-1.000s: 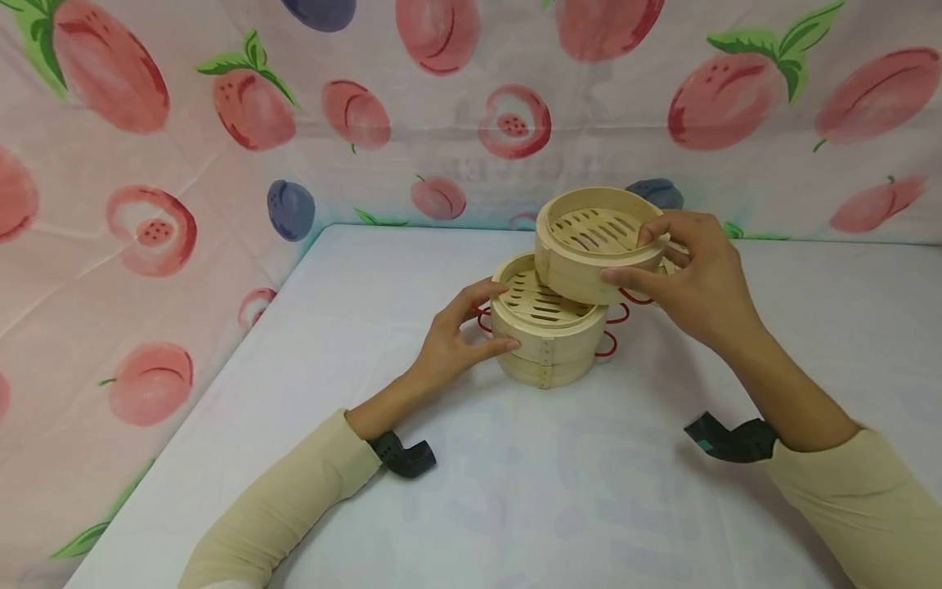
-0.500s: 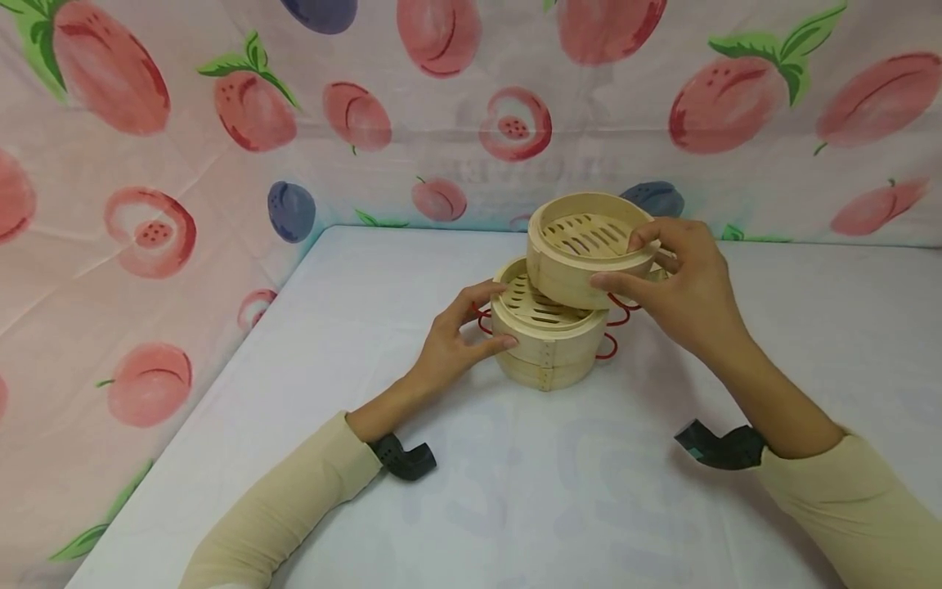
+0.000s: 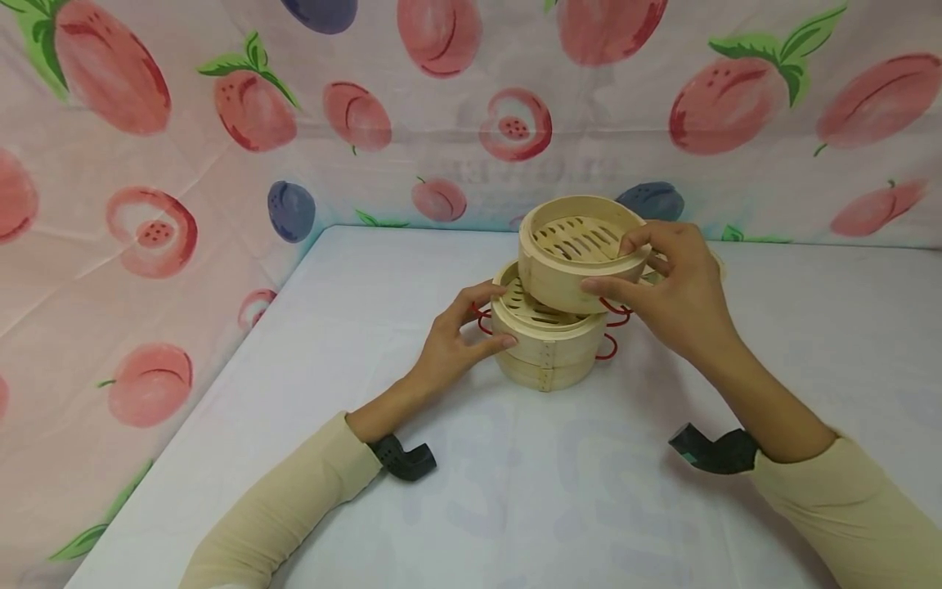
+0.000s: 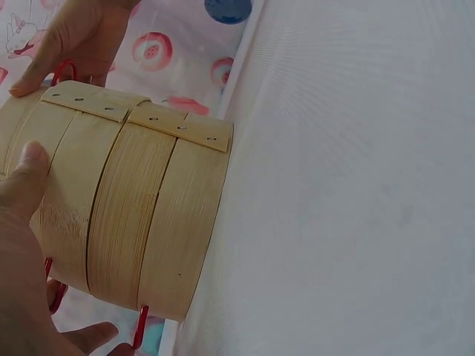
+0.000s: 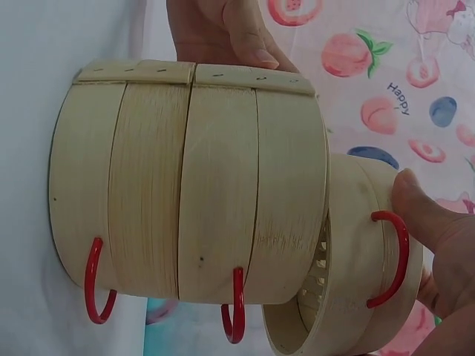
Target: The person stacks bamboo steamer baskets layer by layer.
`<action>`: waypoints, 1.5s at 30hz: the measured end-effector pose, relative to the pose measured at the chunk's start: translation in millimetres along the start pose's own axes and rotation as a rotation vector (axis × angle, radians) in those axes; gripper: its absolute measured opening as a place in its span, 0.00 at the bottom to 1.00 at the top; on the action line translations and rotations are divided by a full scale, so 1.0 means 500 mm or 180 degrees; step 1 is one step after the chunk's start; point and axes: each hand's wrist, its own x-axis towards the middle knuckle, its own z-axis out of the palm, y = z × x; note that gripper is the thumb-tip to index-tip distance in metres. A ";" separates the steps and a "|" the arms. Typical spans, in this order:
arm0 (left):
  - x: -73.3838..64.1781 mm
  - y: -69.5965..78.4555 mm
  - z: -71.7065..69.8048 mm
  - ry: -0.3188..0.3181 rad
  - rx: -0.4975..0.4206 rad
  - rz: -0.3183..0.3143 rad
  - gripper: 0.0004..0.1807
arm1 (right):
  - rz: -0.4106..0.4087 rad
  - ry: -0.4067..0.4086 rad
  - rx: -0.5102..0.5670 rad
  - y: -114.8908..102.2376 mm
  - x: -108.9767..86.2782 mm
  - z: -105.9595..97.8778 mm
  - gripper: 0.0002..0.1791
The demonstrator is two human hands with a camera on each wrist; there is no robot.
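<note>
Two small bamboo steamer baskets (image 3: 546, 372) stand stacked on the table, with slotted bases and red loop handles (image 3: 607, 347). My left hand (image 3: 450, 334) grips the upper one at its left side, thumb on the front wall and a finger at the rim. My right hand (image 3: 683, 293) pinches a third steamer basket (image 3: 562, 285) by its right wall, thumb outside and index finger inside the rim. That basket is tilted and offset to the back right over the stack, its underside close to the top rim. In the right wrist view, slats (image 5: 320, 261) show inside its lower edge.
A round beige thing (image 3: 719, 263) lies behind my right hand, mostly hidden. White cloth covers the table (image 3: 471, 491). A fruit-print curtain (image 3: 412, 164) hangs along the back and left edges. Each wrist wears a black camera mount (image 3: 714, 450).
My right hand has moved left and slightly down, bringing the held basket further over the stack. The left hand and the two stacked baskets have stayed in place.
</note>
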 end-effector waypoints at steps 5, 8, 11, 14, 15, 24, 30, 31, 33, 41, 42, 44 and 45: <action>0.002 0.041 -0.003 0.0004 -0.0043 0.0032 0.33 | -0.0020 -0.0009 -0.0007 -0.004 -0.002 0.003 0.24; 0.003 0.064 -0.006 -0.0007 -0.0040 -0.0011 0.32 | 0.0017 -0.0064 0.0010 -0.006 -0.004 0.005 0.24; 0.003 0.067 -0.006 0.0001 -0.0040 -0.0040 0.32 | 0.0074 -0.0126 0.0021 -0.008 -0.005 0.008 0.24; 0.002 0.067 -0.006 0.0009 -0.0053 -0.0039 0.32 | 0.0118 -0.0168 0.0013 -0.009 -0.006 0.010 0.24; 0.002 0.066 -0.006 0.0011 -0.0059 -0.0035 0.32 | 0.0134 -0.0176 0.0009 -0.010 -0.007 0.011 0.25; 0.002 0.064 -0.005 -0.0009 -0.0041 0.0015 0.35 | 0.0224 -0.0255 0.0015 -0.010 -0.009 0.015 0.25; 0.003 0.066 -0.006 -0.0027 -0.0096 -0.0022 0.36 | 0.0219 -0.0303 0.0067 -0.012 -0.009 0.018 0.25; 0.004 0.066 -0.007 -0.0031 -0.0099 -0.0036 0.37 | 0.0215 -0.0307 0.0076 -0.012 -0.009 0.019 0.25; 0.004 0.065 -0.008 -0.0035 -0.0102 -0.0055 0.37 | 0.0201 -0.0308 0.0089 -0.012 -0.010 0.019 0.24; 0.006 0.065 -0.009 -0.0036 -0.0083 -0.0012 0.37 | 0.0134 -0.0302 0.0176 -0.014 -0.012 0.022 0.23; 0.006 0.063 -0.009 -0.0034 -0.0084 -0.0005 0.37 | 0.0128 -0.0304 0.0178 -0.015 -0.012 0.022 0.23; 0.006 0.053 -0.008 -0.0026 -0.0091 -0.0002 0.38 | 0.0118 -0.0314 0.0171 -0.017 -0.012 0.022 0.23; 0.005 0.045 -0.006 -0.0020 -0.0102 0.0002 0.39 | 0.0115 -0.0320 0.0165 -0.017 -0.012 0.022 0.23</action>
